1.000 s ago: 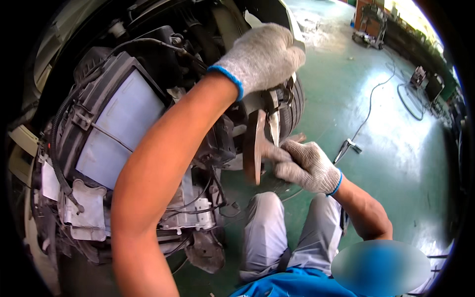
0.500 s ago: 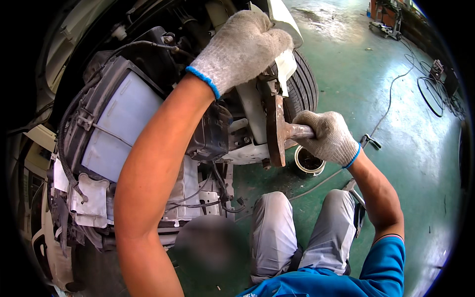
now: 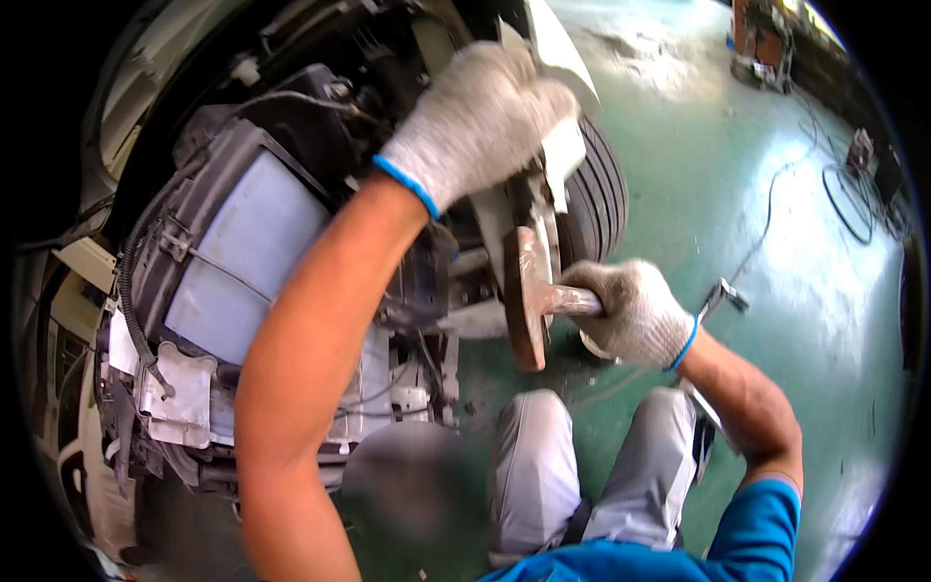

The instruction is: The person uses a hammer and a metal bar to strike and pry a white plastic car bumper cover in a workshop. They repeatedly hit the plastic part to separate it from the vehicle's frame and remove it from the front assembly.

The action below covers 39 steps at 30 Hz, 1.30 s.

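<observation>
In my right hand, which wears a knitted glove with a blue cuff, is a hammer; my fingers wrap its handle. Its long, worn, rust-brown head points toward the car's front corner. My left hand, gloved alike, is closed at the edge of the white fender panel. What its fingers grip is hidden behind the glove. A torn-looking white piece of panel hangs just below that hand. The tire stands right behind it.
The opened engine bay, with a pale blue flat panel in a black frame, lies left of my arms. Partly hidden by my right hand is a round can on the green floor. Cables and equipment lie at far right.
My right hand has brought the hammer down and slightly left, away from the panel, and its head has tilted. My left hand stays by the fender edge. The whole view has shifted slightly.
</observation>
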Each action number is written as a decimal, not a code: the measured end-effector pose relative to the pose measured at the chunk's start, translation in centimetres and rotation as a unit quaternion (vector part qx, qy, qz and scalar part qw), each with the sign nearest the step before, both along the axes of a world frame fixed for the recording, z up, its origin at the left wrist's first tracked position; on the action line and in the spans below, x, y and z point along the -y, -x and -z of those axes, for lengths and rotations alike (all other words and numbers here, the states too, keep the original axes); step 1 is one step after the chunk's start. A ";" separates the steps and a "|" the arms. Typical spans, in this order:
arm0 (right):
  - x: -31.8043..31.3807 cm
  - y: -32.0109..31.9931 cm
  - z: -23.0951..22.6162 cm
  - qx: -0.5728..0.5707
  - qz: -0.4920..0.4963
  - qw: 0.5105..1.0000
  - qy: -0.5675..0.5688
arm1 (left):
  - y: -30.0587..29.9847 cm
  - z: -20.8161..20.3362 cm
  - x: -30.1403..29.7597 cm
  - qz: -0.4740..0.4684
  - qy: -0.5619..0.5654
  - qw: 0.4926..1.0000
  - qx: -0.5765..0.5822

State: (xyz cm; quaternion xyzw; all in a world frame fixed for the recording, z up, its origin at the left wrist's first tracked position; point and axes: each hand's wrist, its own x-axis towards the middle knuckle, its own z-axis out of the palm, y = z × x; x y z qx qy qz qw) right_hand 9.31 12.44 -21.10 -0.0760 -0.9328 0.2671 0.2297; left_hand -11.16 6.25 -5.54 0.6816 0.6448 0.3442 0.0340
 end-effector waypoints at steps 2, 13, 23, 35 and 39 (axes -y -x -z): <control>0.9 -0.9 -0.9 -0.009 -0.059 0.998 -0.037 | -0.8 0.3 0.5 -0.040 0.024 0.997 0.057; -1.6 -2.2 1.6 -0.038 -0.026 0.998 -0.034 | -1.6 0.3 0.2 -0.005 -0.024 1.000 -0.005; -9.5 -10.7 19.2 0.307 0.001 0.941 -0.142 | -7.5 -0.9 2.9 -0.200 0.036 0.979 -0.009; -5.6 -24.5 39.9 0.393 -0.032 0.905 0.160 | -7.6 -1.8 2.4 -0.194 0.092 0.971 0.108; -7.0 -22.7 19.2 0.308 0.051 0.857 0.410 | -7.9 -4.7 3.9 -0.283 0.222 0.932 0.041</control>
